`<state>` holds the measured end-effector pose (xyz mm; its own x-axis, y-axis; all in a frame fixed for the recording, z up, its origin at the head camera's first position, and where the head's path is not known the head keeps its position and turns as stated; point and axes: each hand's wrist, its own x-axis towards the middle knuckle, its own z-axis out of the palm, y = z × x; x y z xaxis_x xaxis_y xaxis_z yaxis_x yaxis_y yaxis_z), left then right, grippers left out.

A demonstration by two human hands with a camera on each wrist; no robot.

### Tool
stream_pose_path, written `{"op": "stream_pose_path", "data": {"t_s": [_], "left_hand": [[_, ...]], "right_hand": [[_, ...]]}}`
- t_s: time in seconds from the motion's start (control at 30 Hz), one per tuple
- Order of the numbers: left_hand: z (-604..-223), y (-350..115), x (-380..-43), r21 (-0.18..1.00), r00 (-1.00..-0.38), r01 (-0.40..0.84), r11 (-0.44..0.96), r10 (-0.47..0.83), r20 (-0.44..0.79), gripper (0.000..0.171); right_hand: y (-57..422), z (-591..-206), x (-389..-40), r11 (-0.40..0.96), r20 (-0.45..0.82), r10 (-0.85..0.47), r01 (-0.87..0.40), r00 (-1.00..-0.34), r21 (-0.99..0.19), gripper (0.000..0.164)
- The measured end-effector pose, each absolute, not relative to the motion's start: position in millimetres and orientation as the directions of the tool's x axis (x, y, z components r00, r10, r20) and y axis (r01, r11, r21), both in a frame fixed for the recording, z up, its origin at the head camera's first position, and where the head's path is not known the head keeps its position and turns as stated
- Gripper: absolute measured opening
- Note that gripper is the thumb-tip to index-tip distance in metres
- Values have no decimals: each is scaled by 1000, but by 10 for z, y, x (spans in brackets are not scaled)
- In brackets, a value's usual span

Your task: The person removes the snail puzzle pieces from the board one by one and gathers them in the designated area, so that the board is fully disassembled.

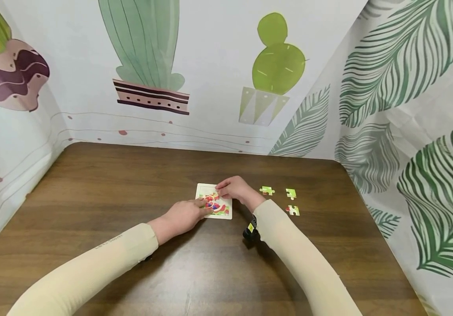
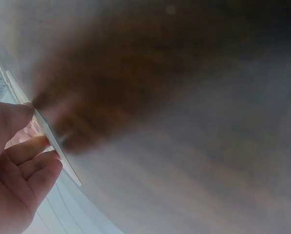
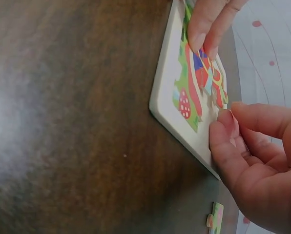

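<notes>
A pale-rimmed puzzle board (image 1: 229, 213) lies on the table with several colourful joined pieces in its tray; bare tray shows along its far side. My left hand (image 1: 181, 216) reaches over the board's left side. Its fingertips (image 3: 198, 41) press on the pieces, near a blue and red part of the picture. At the board's right side, my right hand (image 1: 234, 188) has thumb and finger brought together. They pinch a puzzle piece, mostly hidden, with only a reddish bit showing in the right wrist view. The left wrist view shows the left hand (image 2: 18, 170) at the board's edge.
Right of the board lie three loose puzzle pieces: one green piece (image 1: 267, 191), a second green piece (image 1: 291, 193), and a red and green piece (image 1: 293, 210). The brown wooden table (image 1: 131, 175) meets a patterned wall covering (image 1: 210, 87) at the back.
</notes>
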<state>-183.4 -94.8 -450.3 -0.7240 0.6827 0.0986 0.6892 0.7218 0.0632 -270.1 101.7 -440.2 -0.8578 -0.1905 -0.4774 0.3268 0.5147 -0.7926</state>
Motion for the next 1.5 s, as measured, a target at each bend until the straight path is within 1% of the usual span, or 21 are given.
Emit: {"op": "stream_pose_path", "data": {"t_s": [0.1,0.3,0.67,1.07,1.3,1.5], "left_hand": [[-4502,-947,-1837,63,-724,689,722,683,97,27],[-4493,-942,-1841,60,-727,686,725,678,108,27],[-4518,-944,-1831,56,-723,690,722,682,112,27],[-4555,-954,-1820,80,-733,679,729,671,107,26],[-4545,-955,-1829,73,-730,682,727,674,110,26],[-4531,-949,-1841,68,-729,683,727,676,104,26]], "right_hand": [[1016,-4367,-2713,536,-483,-199,318,-853,-782,24],[999,-4312,-2720,589,-470,-231,262,-852,-765,22],[985,-4350,-2677,642,-424,-251,178,-870,-746,21],[1018,-4383,-2644,622,-408,-298,149,-863,-769,22],[1037,-4429,-2635,606,-366,-306,116,-879,-787,22],[1055,-4448,-2627,573,-357,-303,130,-884,-809,22]]}}
